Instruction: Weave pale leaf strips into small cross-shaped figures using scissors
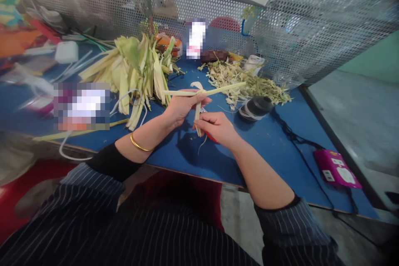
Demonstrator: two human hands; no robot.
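My left hand (186, 107) pinches several pale corn husk strips (226, 88) where they cross. One strip points left, one greenish strip sticks out to the right, and a folded loop stands on top. Just below, my right hand (217, 126) grips the lower end of a strip that hangs down from the crossing. Something red (212, 137), partly hidden, shows under my right hand. To the left of the hands lies a large bundle of corn husks (124, 70). A spool of dark thread (256, 108) rests on the table to the right.
The blue table (268, 153) carries a heap of husk scraps (224, 77) at the back right. A purple power box (336, 168) with black cords lies at the right edge. A perforated metal screen (212, 4) stands behind. A white cable (75, 158) loops at the left front.
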